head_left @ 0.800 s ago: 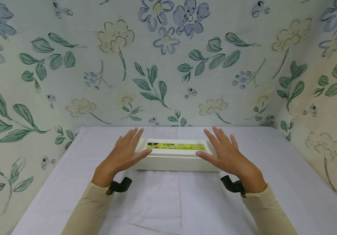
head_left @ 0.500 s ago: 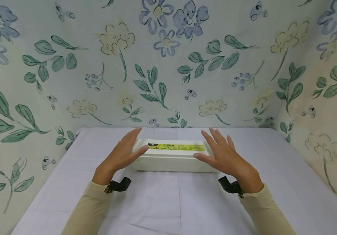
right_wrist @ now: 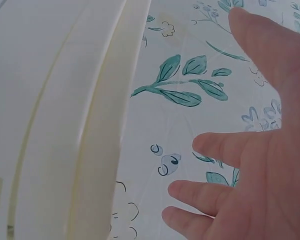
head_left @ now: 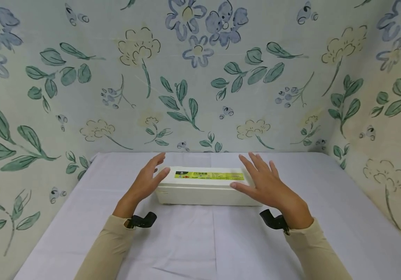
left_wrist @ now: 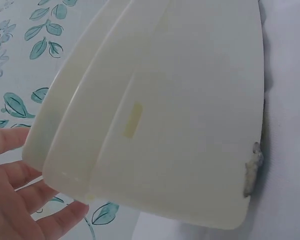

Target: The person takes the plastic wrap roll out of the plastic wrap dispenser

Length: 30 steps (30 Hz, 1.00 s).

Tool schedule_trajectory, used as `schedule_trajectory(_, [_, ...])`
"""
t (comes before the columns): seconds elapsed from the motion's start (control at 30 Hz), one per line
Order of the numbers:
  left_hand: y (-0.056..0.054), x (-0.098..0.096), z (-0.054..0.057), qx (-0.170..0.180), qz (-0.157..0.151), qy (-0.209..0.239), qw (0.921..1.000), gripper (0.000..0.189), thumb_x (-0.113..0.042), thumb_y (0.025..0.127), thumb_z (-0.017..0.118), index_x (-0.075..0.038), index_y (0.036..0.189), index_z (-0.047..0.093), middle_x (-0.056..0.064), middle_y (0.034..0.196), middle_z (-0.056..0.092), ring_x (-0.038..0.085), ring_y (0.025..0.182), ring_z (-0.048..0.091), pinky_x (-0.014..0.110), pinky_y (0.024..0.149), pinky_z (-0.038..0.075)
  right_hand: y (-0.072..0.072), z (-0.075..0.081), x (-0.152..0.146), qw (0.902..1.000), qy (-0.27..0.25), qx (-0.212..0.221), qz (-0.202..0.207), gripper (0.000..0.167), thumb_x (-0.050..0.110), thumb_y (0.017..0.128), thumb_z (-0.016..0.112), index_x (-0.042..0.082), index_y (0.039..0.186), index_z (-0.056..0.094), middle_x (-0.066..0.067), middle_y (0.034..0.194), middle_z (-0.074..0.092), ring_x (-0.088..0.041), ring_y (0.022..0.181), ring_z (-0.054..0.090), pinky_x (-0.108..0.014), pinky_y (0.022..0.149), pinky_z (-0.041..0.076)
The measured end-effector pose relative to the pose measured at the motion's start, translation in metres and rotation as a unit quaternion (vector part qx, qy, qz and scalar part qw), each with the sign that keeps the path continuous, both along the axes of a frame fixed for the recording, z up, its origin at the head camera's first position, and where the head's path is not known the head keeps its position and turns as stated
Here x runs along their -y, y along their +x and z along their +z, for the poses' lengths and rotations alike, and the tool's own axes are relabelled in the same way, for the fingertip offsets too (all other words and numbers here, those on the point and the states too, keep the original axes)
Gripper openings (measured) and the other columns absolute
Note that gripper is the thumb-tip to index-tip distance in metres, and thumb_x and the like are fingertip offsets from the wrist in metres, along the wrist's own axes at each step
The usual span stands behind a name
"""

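A long white cling film box (head_left: 207,196), with a yellow-green label (head_left: 209,175) on its lid, sits on the table. My left hand (head_left: 141,188) is at the box's left end, fingers slightly bent. In the left wrist view its fingers (left_wrist: 65,220) overlap that end's corner; whether they press on it I cannot tell. My right hand (head_left: 272,190) is spread by the right end, thumb over the front edge in the head view. The right wrist view has its fingers (right_wrist: 200,195) apart from the box, with nothing in them.
A white cloth (head_left: 186,241) covers the table, with a few creases. Floral fabric (head_left: 200,109) hangs behind the table and along its sides. Each wrist carries a black camera mount (head_left: 144,220).
My left hand has shifted a little, its thumb drawing back off the lid toward the left end and its fingers bending. The right hand has moved slightly left. The box stays about where it was.
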<state>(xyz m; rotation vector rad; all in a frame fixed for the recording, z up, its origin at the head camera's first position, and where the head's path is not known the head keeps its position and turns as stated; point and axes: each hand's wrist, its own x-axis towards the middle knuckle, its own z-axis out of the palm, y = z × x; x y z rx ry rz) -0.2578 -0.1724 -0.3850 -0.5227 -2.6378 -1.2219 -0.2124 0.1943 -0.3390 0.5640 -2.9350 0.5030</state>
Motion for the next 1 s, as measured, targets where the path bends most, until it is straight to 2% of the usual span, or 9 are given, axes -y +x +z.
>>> schedule_trajectory(0.1, [-0.001, 0.000, -0.002, -0.008, 0.000, 0.028, 0.9996, 0.066, -0.044, 0.098, 0.049, -0.015, 0.152, 0.025, 0.013, 0.151, 0.035, 0.031, 0.138, 0.034, 0.051, 0.108, 0.033, -0.002, 0.001, 0.001, 1.0000, -0.001, 0.000, 0.000, 0.095, 0.072, 0.085, 0.050, 0.019, 0.156, 0.016, -0.017, 0.160, 0.009, -0.039, 0.145, 0.005, -0.064, 0.109, -0.005])
schedule_trajectory(0.23, [-0.003, 0.003, -0.010, -0.005, -0.004, 0.087, 0.9962, 0.061, -0.033, 0.100, 0.048, -0.013, 0.152, 0.024, 0.015, 0.149, 0.037, 0.032, 0.137, 0.035, 0.053, 0.108, 0.030, -0.004, 0.000, 0.003, 1.0000, -0.002, 0.007, 0.001, 0.095, 0.072, 0.084, 0.050, 0.018, 0.156, 0.017, -0.018, 0.160, 0.009, -0.039, 0.145, 0.004, -0.064, 0.109, -0.005])
schedule_trajectory(0.33, [-0.007, 0.006, -0.020, 0.014, -0.022, 0.143, 0.9894, 0.060, -0.027, 0.101, 0.046, -0.011, 0.153, 0.020, 0.017, 0.150, 0.035, 0.033, 0.138, 0.033, 0.054, 0.110, 0.026, -0.006, -0.001, 0.004, 1.0000, 0.001, 0.008, -0.001, 0.095, 0.072, 0.084, 0.051, 0.017, 0.155, 0.019, -0.018, 0.159, 0.011, -0.040, 0.145, 0.005, -0.064, 0.109, -0.004])
schedule_trajectory(0.47, [-0.010, 0.008, -0.033, 0.044, -0.049, 0.187, 0.9803, 0.063, -0.028, 0.101, 0.045, -0.012, 0.154, 0.015, 0.018, 0.152, 0.031, 0.034, 0.141, 0.027, 0.054, 0.112, 0.020, -0.008, -0.003, 0.005, 0.9999, 0.004, 0.009, -0.002, 0.095, 0.072, 0.084, 0.051, 0.017, 0.155, 0.020, -0.018, 0.159, 0.012, -0.041, 0.145, 0.007, -0.065, 0.109, -0.003])
schedule_trajectory(0.7, [-0.013, 0.008, -0.046, 0.064, -0.058, 0.185, 0.9790, 0.071, -0.029, 0.098, 0.051, -0.019, 0.155, 0.011, 0.016, 0.153, 0.029, 0.033, 0.143, 0.022, 0.057, 0.112, 0.017, -0.017, -0.002, 0.007, 0.9999, 0.000, 0.015, 0.004, 0.095, 0.072, 0.084, 0.052, 0.017, 0.155, 0.020, -0.018, 0.159, 0.012, -0.040, 0.145, 0.006, -0.065, 0.109, -0.005])
schedule_trajectory(1.0, [-0.010, 0.006, -0.052, 0.107, -0.040, 0.185, 0.9761, 0.076, -0.028, 0.095, 0.055, -0.020, 0.155, 0.010, 0.018, 0.156, 0.024, 0.034, 0.143, 0.022, 0.057, 0.112, 0.018, -0.020, -0.001, 0.014, 0.9998, -0.007, 0.017, 0.011, 0.093, 0.070, 0.084, 0.053, 0.017, 0.155, 0.022, -0.019, 0.159, 0.014, -0.041, 0.145, 0.006, -0.064, 0.109, -0.004])
